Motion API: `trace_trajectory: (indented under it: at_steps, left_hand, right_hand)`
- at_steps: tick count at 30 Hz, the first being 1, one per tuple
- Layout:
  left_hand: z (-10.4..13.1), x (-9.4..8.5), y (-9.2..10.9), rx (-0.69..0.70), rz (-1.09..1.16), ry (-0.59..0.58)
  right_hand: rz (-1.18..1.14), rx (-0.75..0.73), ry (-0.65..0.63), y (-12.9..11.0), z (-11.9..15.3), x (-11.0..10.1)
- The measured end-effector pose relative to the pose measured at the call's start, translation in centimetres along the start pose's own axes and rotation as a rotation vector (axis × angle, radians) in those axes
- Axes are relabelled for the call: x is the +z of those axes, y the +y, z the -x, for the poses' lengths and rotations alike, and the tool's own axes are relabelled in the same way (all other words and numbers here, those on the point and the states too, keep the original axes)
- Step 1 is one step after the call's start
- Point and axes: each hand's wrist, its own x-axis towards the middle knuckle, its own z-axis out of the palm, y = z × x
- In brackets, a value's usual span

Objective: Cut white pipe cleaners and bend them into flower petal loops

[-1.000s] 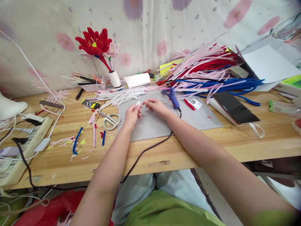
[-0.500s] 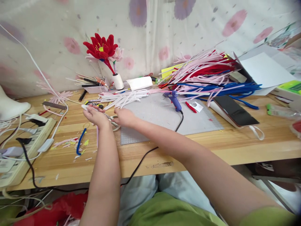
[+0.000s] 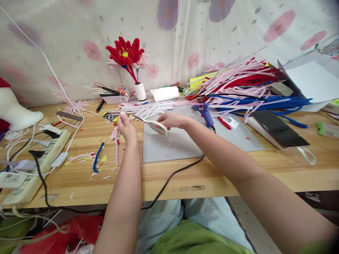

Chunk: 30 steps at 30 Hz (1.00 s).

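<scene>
My right hand is closed on a pair of scissors with pale loop handles, held above the grey cutting mat. Their blades point left towards my left hand. That hand is closed too, pinching a small white fuzzy piece, mostly hidden by the fingers. White pipe cleaners lie just behind both hands. Under my left wrist there is a pink strip, and farther left a short blue pipe cleaner among scraps.
The cutting mat carries a purple glue gun and red-handled pliers. A phone rests at right, before piled pipe cleaners. Red flowers stand at the back. A power strip with cables fills the left.
My right hand has lifted the scissors and moved right, away from my left hand. The left hand has turned more upright, still with the white piece. The view has shifted slightly left.
</scene>
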Motion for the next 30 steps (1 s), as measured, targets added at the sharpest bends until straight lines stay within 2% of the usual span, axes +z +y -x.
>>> trace_trajectory:
  at_steps: [1,3,6,8,11,17,23,30]
  left_hand:
    - [0.5,0.9,-0.1,-0.001,0.024,0.035]
    - [1.7,2.9,-0.2,-0.06,0.048,-0.018]
    - [3.3,5.1,-0.4,-0.194,0.078,-0.201]
    - [3.9,5.7,-0.6,-0.241,0.092,-0.28]
    - [4.1,5.7,-0.9,-0.256,0.086,-0.342]
    - [3.9,5.3,-1.2,-0.214,0.059,-0.38]
    - [3.8,5.1,-1.6,-0.152,0.019,-0.395]
    - [3.7,5.0,-1.7,-0.13,0.01,-0.37]
  right_hand:
    - [-0.051,-0.008,-0.022,1.0,0.8,-0.7]
    - [-0.06,-0.016,0.017,2.9,2.2,-1.7]
    - [0.219,0.01,0.295,5.3,3.5,-1.9]
    - [0.465,0.056,0.455,6.3,4.1,-1.6]
    - [0.694,0.105,0.573,7.4,4.9,-1.2]
    - [0.804,0.105,0.622,8.1,5.5,-1.0]
    - [0.82,0.061,0.53,8.1,5.6,-1.3]
    - [0.824,0.044,0.507,8.3,5.8,-1.2]
